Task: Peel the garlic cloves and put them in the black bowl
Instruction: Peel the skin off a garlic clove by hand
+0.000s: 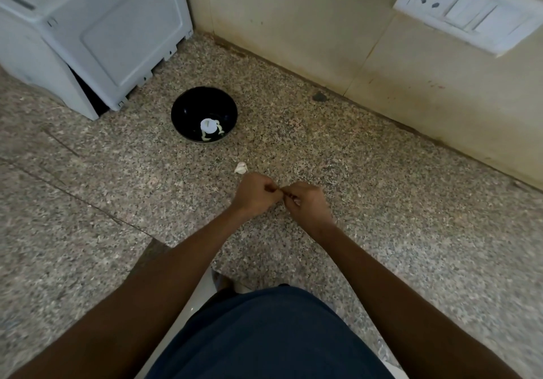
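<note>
A black bowl stands on the speckled granite counter, with a few pale peeled garlic cloves at its bottom beside a bright glare spot. A white piece of garlic or skin lies on the counter just beyond my hands. My left hand and my right hand meet fingertip to fingertip in front of the bowl, both pinched on a small garlic clove that is almost fully hidden by the fingers.
A white appliance stands at the back left, close to the bowl. A tiled wall with a white socket and switch plate runs along the back right. The counter's front edge lies near my body.
</note>
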